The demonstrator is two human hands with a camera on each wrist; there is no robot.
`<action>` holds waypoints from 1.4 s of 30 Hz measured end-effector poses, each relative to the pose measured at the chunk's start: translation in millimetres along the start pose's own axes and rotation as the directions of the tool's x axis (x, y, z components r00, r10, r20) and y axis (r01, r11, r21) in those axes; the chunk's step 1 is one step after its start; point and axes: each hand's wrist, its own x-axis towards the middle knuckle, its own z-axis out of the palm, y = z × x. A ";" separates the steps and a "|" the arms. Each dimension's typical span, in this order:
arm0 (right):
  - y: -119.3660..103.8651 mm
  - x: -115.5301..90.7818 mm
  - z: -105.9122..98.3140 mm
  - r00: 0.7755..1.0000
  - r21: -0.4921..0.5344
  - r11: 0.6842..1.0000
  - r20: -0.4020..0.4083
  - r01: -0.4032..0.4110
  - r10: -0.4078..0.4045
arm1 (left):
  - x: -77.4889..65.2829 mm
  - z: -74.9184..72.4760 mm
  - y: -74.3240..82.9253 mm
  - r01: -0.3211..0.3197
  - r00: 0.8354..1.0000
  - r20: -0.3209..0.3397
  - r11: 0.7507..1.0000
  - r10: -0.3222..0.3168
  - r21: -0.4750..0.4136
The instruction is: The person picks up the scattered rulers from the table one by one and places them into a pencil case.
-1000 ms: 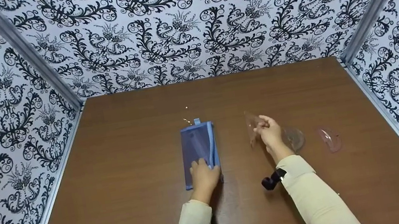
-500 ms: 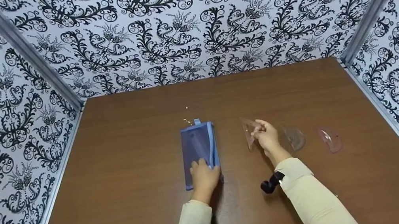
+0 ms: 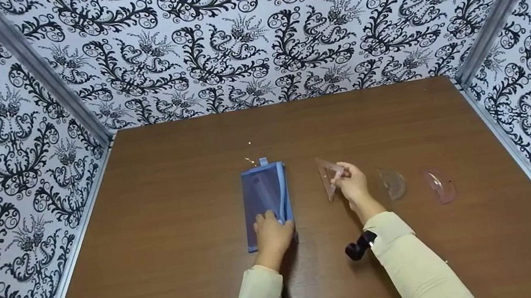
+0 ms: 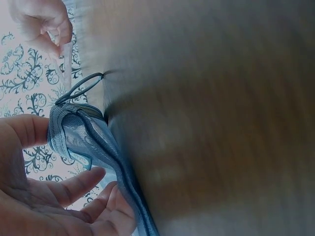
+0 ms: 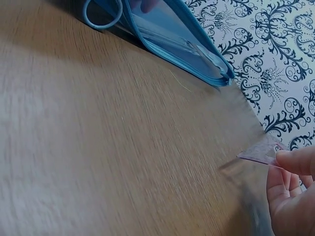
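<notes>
A blue mesh zip pouch lies on the wooden table, its zip side facing right. My left hand grips the pouch's near end, thumb at the zip edge and fingers over the mesh. In the left wrist view, the pouch mouth gapes between thumb and fingers. My right hand pinches a clear pinkish set square between thumb and fingers, to the right of the pouch. The right wrist view shows the set square held above the tabletop. Something long and clear shows inside the pouch.
Two clear protractors lie right of my right hand: a greyish protractor and, farther right, a pink protractor. A loop strap hangs from the pouch's near end. Patterned walls enclose the table at the back and sides.
My right hand has moved left with the set square, nearer the pouch, uncovering the greyish protractor. The left hand and the pouch have stayed in place.
</notes>
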 end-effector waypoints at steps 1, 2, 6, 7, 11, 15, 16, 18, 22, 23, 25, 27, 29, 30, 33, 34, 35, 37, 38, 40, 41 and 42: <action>0.2 -0.3 0.6 1.000 0.003 1.000 0.000 0.000 0.000 | -0.2 0.0 0.1 0.002 1.000 0.000 1.000 -0.002 0.000; 0.3 -0.6 1.2 1.000 0.002 1.000 -0.001 0.000 0.000 | -0.2 0.0 0.2 0.002 1.000 0.000 1.000 -0.002 -0.001; 0.8 -1.4 3.3 1.000 -0.002 1.000 0.001 -0.005 0.005 | 0.2 0.6 0.2 0.000 1.000 -0.007 1.000 0.000 -0.002; 1.1 -1.4 3.8 1.000 -0.005 1.000 0.000 -0.006 0.006 | 0.4 0.8 0.3 -0.001 1.000 -0.007 1.000 0.001 -0.002; 2.0 -1.7 6.2 1.000 -0.021 1.000 -0.004 -0.015 0.015 | 0.5 1.0 0.3 -0.005 1.000 -0.010 1.000 0.005 0.001; 1.1 -3.0 9.3 0.999 -0.023 0.999 0.019 -0.046 0.046 | -0.2 0.1 0.6 -0.002 1.000 -0.006 1.000 0.002 -0.002; 0.7 -3.3 10.2 0.998 -0.018 0.998 0.033 -0.054 0.055 | -0.2 0.0 0.6 0.001 1.000 -0.002 1.000 -0.001 -0.003; -0.1 -3.9 12.0 0.996 -0.003 0.998 0.061 -0.070 0.070 | -0.6 -0.3 0.7 0.008 1.000 0.006 1.000 -0.008 -0.008; -1.3 -6.0 16.7 0.991 0.022 0.995 0.097 -0.093 0.091 | -1.0 -0.5 1.2 0.015 1.000 0.014 1.000 -0.015 -0.006; -1.3 -6.3 17.9 0.990 0.022 0.995 0.101 -0.098 0.095 | -1.3 -0.7 1.4 0.016 1.000 0.014 1.000 -0.016 -0.003; -2.0 -7.2 20.3 0.988 0.023 0.994 0.110 -0.108 0.105 | -1.3 -0.7 1.6 0.017 1.000 0.014 1.000 -0.017 0.001; -2.4 -7.6 22.5 0.986 0.019 0.993 0.121 -0.118 0.114 | -1.1 -0.6 1.8 0.017 1.000 0.013 1.000 -0.017 0.003; -3.0 -7.9 24.9 0.983 0.023 0.991 0.135 -0.130 0.126 | -0.8 -0.6 1.6 0.017 1.000 0.011 1.000 -0.017 0.005; -3.5 -8.3 26.1 0.981 0.027 0.990 0.142 -0.136 0.131 | -0.5 -0.4 1.4 0.012 1.000 0.007 1.000 -0.012 0.006; -3.9 -8.9 30.3 0.976 0.029 0.988 0.166 -0.149 0.142 | -0.4 0.1 0.7 0.002 1.000 0.000 1.000 -0.002 0.010; -3.8 -9.2 31.5 0.974 0.031 0.988 0.174 -0.153 0.145 | -0.4 0.2 0.4 -0.003 1.000 -0.003 1.000 0.003 0.012; -3.7 -9.6 32.7 0.972 0.032 0.987 0.182 -0.155 0.147 | -0.5 0.2 0.3 -0.007 1.000 -0.004 1.000 0.007 0.014; -3.0 -10.7 34.9 0.970 0.027 0.988 0.192 -0.155 0.147 | -0.6 0.4 0.1 -0.010 1.000 -0.003 1.000 0.010 0.014; -2.6 -11.2 35.9 0.970 0.023 0.988 0.194 -0.153 0.146 | -0.5 0.5 0.0 -0.010 1.000 0.000 1.000 0.010 0.014; -1.4 -12.5 37.9 0.970 0.022 0.988 0.199 -0.150 0.143 | -0.4 1.1 -0.2 -0.008 1.000 0.006 1.000 0.008 0.013; -0.7 -13.0 38.8 0.969 0.023 0.989 0.202 -0.148 0.140 | -0.3 1.4 -0.3 -0.006 1.000 0.009 1.000 0.006 0.011; 0.0 -13.5 39.8 0.969 0.021 0.989 0.203 -0.147 0.139 | -0.3 1.6 -0.3 -0.005 1.000 0.012 1.000 0.005 0.010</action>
